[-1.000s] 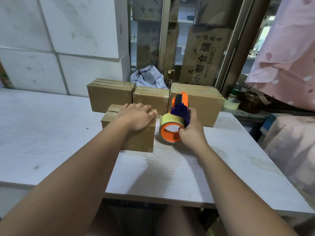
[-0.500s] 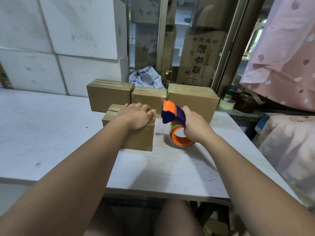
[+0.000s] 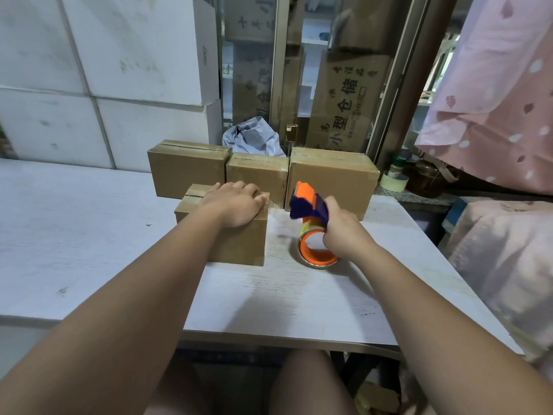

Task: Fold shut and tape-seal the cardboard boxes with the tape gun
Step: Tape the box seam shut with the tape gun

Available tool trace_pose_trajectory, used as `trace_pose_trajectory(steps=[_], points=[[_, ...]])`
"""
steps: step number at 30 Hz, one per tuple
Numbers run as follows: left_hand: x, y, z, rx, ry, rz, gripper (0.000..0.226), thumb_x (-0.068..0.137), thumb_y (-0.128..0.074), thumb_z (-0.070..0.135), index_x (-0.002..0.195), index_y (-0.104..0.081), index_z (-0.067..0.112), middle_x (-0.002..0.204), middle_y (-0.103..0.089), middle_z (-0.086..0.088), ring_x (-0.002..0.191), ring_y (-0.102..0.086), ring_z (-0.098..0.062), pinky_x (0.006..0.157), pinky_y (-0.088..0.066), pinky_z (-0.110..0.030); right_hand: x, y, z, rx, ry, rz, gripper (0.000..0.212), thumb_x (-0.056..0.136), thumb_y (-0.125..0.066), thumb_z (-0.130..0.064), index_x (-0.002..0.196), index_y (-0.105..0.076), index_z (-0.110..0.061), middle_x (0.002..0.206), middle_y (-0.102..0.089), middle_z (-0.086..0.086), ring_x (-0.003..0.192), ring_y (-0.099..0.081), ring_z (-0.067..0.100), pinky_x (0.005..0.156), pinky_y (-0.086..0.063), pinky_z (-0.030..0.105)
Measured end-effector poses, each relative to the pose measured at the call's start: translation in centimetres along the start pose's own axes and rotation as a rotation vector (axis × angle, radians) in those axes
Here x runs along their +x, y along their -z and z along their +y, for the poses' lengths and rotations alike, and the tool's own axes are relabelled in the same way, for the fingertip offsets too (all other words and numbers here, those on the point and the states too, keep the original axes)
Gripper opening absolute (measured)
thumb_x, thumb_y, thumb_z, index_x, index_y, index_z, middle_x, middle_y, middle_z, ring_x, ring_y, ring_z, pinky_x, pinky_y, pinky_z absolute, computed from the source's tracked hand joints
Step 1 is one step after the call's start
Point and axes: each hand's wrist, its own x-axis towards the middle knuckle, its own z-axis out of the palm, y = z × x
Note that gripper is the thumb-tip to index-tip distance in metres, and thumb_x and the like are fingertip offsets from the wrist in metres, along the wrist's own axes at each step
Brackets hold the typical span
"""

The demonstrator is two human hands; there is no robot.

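Note:
A small closed cardboard box (image 3: 239, 244) stands on the white table (image 3: 89, 241) in front of me. My left hand (image 3: 236, 203) lies flat on its top, fingers reaching the right edge. My right hand (image 3: 344, 229) grips the orange and blue tape gun (image 3: 309, 205), whose orange tape roll (image 3: 317, 253) hangs just right of the box. A clear strip of tape runs from the box's top right edge toward the gun. Three more closed boxes stand in a row behind: left (image 3: 187, 172), middle (image 3: 257, 178), right (image 3: 332, 178).
White blocks (image 3: 104, 70) are stacked at the back left. A crumpled grey bag (image 3: 253, 139) lies behind the row of boxes. Large printed cartons (image 3: 344, 100) stand behind glass. A tape roll (image 3: 393, 181) and jars sit on a ledge at right, under pink cloth (image 3: 493, 100).
My right hand has pulled the tape gun down and to the right, away from the box's edge, tilting its head over. My left hand stays on the box top.

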Motion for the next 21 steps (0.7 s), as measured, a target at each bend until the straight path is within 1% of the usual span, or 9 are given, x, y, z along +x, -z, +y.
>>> trace_pose_trajectory(steps=[4, 7, 9, 13, 15, 16, 18, 19, 21], points=[[0.0, -0.1, -0.1, -0.001, -0.002, 0.0, 0.052, 0.099, -0.017, 0.049, 0.139, -0.038, 0.024, 0.145, -0.039, -0.004, 0.136, -0.031, -0.023, 0.114, -0.017, -0.046, -0.2, 0.6, -0.7, -0.244, 0.094, -0.023, 0.043, 0.083, -0.051, -0.001, 0.118, -0.035, -0.02, 0.093, -0.048, 0.007, 0.087, -0.05, 0.028, 0.066, -0.04, 0.036], [0.0, -0.1, 0.0, -0.01, -0.003, 0.001, 0.052, 0.099, -0.017, 0.05, 0.139, -0.039, 0.025, 0.145, -0.039, -0.004, 0.136, -0.031, -0.023, 0.115, -0.015, -0.045, 0.1, 1.7, -1.5, -0.382, 0.079, -0.046, 0.036, 0.088, -0.048, -0.007, 0.119, -0.035, -0.021, 0.096, -0.049, 0.009, 0.087, -0.048, 0.029, 0.068, -0.044, 0.04], [-0.1, -0.1, -0.1, -0.016, -0.006, 0.009, 0.052, 0.099, -0.017, 0.05, 0.139, -0.039, 0.025, 0.145, -0.039, -0.004, 0.136, -0.031, -0.023, 0.115, -0.014, -0.045, 0.4, 2.5, -2.1, -0.485, 0.075, -0.091, 0.038, 0.089, -0.049, -0.009, 0.122, -0.034, -0.022, 0.099, -0.049, 0.01, 0.089, -0.049, 0.028, 0.073, -0.048, 0.041], [0.0, -0.1, -0.2, -0.011, -0.016, 0.022, 0.051, 0.099, -0.018, 0.05, 0.139, -0.039, 0.026, 0.145, -0.04, -0.004, 0.136, -0.031, -0.022, 0.115, -0.014, -0.046, 1.0, 3.5, -4.5, -0.654, 0.065, -0.18, 0.044, 0.09, -0.044, -0.004, 0.128, -0.034, -0.022, 0.098, -0.044, 0.01, 0.09, -0.042, 0.028, 0.07, -0.04, 0.039], [-0.2, 0.0, -0.1, -0.036, -0.029, 0.033, 0.053, 0.098, -0.016, 0.053, 0.14, -0.038, 0.031, 0.146, -0.039, -0.002, 0.137, -0.03, -0.021, 0.115, -0.013, -0.046, 1.2, 4.0, -5.6, -0.732, 0.058, -0.216, 0.046, 0.09, -0.044, -0.004, 0.131, -0.033, -0.022, 0.1, -0.043, 0.011, 0.092, -0.04, 0.028, 0.071, -0.038, 0.038], [-0.5, 0.0, -0.1, -0.057, -0.051, 0.038, 0.055, 0.096, -0.014, 0.058, 0.141, -0.036, 0.035, 0.148, -0.038, 0.0, 0.138, -0.029, -0.021, 0.115, -0.014, -0.047, 1.4, 4.3, -6.1, -0.758, 0.058, -0.23, 0.046, 0.091, -0.044, -0.004, 0.132, -0.033, -0.021, 0.102, -0.044, 0.011, 0.094, -0.039, 0.028, 0.071, -0.037, 0.038], [-1.3, 0.3, -0.2, -0.083, -0.155, 0.074, 0.067, 0.087, -0.011, 0.071, 0.144, -0.028, 0.041, 0.151, -0.033, 0.006, 0.141, -0.023, -0.019, 0.114, -0.018, -0.047, 1.6, 4.7, -6.8, -0.797, 0.062, -0.257, 0.046, 0.091, -0.044, -0.005, 0.133, -0.034, -0.022, 0.103, -0.044, 0.011, 0.095, -0.038, 0.029, 0.072, -0.036, 0.038], [-1.8, 0.4, -0.1, -0.062, -0.231, 0.117, 0.076, 0.08, -0.014, 0.077, 0.146, -0.024, 0.041, 0.151, -0.031, 0.009, 0.142, -0.02, -0.017, 0.113, -0.021, -0.044, 1.8, 4.9, -7.1, -0.813, 0.068, -0.268, 0.047, 0.091, -0.046, -0.006, 0.133, -0.034, -0.022, 0.102, -0.043, 0.01, 0.094, -0.039, 0.028, 0.072, -0.037, 0.037], [-3.0, 0.1, 0.1, 0.094, -0.359, 0.239, 0.088, 0.072, -0.028, 0.083, 0.147, -0.022, 0.038, 0.15, -0.031, 0.012, 0.14, -0.021, -0.014, 0.111, -0.025, -0.037, 2.2, 5.3, -7.7, -0.843, 0.102, -0.273, 0.048, 0.09, -0.05, -0.008, 0.133, -0.036, -0.023, 0.099, -0.044, 0.008, 0.092, -0.043, 0.027, 0.071, -0.039, 0.036]])
